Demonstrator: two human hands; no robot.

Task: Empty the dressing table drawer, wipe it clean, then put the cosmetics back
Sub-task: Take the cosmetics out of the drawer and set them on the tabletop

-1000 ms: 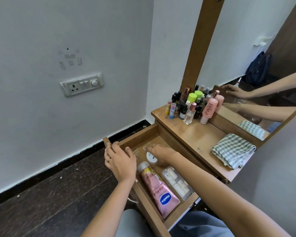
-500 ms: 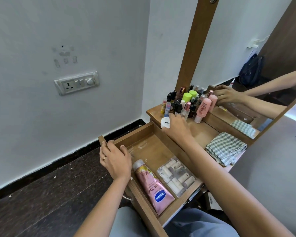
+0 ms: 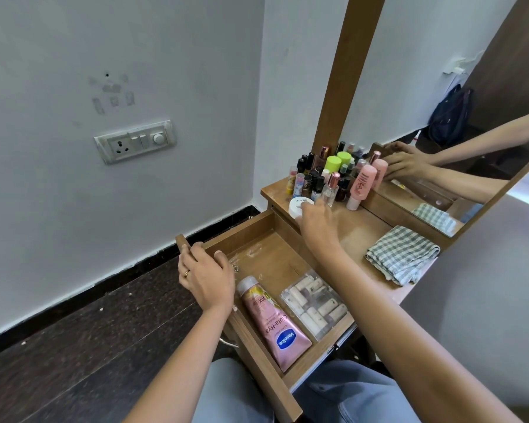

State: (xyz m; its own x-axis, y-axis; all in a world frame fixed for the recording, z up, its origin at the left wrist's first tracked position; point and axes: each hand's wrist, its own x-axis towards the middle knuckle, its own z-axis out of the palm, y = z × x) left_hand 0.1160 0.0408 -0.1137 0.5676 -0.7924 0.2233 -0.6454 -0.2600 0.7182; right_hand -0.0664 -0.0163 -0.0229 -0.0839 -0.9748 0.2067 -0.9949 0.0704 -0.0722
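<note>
The white jar (image 3: 298, 206) is coming out of the drawer (image 3: 272, 254) and landing on the table (image 3: 358, 239), grip of the right hand (image 3: 316, 227) still pinching it, grip of the left hand (image 3: 206, 270) clamping the drawer rim, pink tube (image 3: 272, 319) and clear pouch (image 3: 315, 303) still waiting inside

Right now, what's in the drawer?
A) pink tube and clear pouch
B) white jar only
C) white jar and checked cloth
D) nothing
A: the tube and pouch lie in the drawer, while the jar is up on the tabletop at the right hand, and the cloth lies on the tabletop too.
</note>
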